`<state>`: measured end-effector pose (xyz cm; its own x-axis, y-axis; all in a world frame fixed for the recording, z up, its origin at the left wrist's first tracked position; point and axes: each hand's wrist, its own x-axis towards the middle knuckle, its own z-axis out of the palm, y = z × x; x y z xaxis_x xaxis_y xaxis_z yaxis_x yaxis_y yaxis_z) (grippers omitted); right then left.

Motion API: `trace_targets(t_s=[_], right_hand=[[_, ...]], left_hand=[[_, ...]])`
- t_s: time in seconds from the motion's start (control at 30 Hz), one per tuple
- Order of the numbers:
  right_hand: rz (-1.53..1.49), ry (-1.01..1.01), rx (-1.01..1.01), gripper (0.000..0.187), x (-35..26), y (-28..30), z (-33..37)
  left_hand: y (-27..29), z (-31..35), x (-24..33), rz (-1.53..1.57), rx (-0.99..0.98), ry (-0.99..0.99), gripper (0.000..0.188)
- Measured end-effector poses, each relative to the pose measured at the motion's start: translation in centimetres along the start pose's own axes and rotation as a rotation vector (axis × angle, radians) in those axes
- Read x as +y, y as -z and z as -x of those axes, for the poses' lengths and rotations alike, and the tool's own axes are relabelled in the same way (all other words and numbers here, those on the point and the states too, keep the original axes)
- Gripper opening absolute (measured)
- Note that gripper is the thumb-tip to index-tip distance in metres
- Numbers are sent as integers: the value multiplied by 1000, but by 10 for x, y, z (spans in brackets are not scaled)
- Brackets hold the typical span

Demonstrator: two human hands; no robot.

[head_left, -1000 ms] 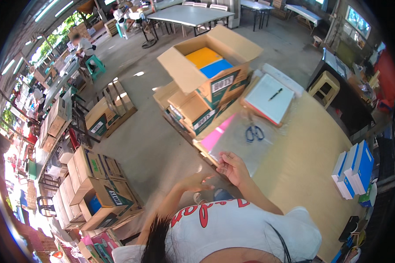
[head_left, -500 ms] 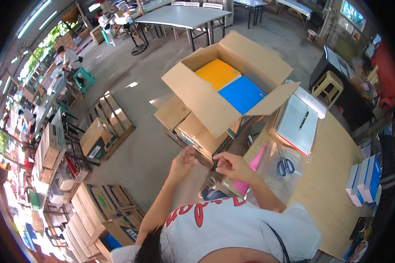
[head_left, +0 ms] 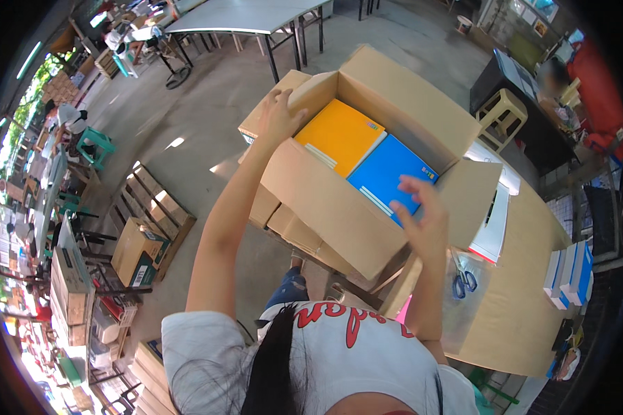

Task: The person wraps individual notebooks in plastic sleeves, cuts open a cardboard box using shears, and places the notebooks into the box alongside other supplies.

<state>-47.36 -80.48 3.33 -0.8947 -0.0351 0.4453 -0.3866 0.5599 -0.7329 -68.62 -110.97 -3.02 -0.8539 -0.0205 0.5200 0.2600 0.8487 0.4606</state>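
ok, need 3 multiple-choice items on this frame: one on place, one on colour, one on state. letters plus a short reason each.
1. Where do the scissors lie?
A. On the table, right of the open cardboard box
B. Inside the box
C. On the floor

2. What colours are the two flat packs on top inside the box?
A. Red and green
B. Orange and blue
C. Both white

3. What state are the hands in?
A. Both clenched around scissors
B. Both resting flat on the table
C. Both open at the box, holding nothing

Answers:
1 A: the scissors rest on the table beside the box's right flap.
2 B: an orange pack lies next to a blue pack.
3 C: the left hand is at the far left flap, and the right hand is spread by the near wall.
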Motion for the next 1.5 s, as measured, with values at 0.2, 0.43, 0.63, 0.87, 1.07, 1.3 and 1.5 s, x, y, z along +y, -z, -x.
trace_targets(t_s=[0.2,0.43,0.63,0.87,1.07,1.3,1.5], right_hand=[[274,140,-285,50,42,-127,-161],[652,521,-1118,82,143,-298,-265],[766,437,-1811,96,182,-375,-306],[870,176,-1792,92,137,-337,-311],[794,291,-1573,91,133,-308,-309],[795,339,-1542,92,139,-304,-308],[790,372,-1515,91,141,-303,-306]], left_hand=[[-92,-97,-71,-354,-280,-86,63],[-125,-140,-138,242,-809,-45,31],[-113,-148,-131,292,-913,-19,32],[-111,-149,-158,412,-931,99,31],[-121,-148,-161,422,-953,118,31],[-120,-154,-162,428,-975,85,27],[-125,-147,-161,427,-929,86,27]])
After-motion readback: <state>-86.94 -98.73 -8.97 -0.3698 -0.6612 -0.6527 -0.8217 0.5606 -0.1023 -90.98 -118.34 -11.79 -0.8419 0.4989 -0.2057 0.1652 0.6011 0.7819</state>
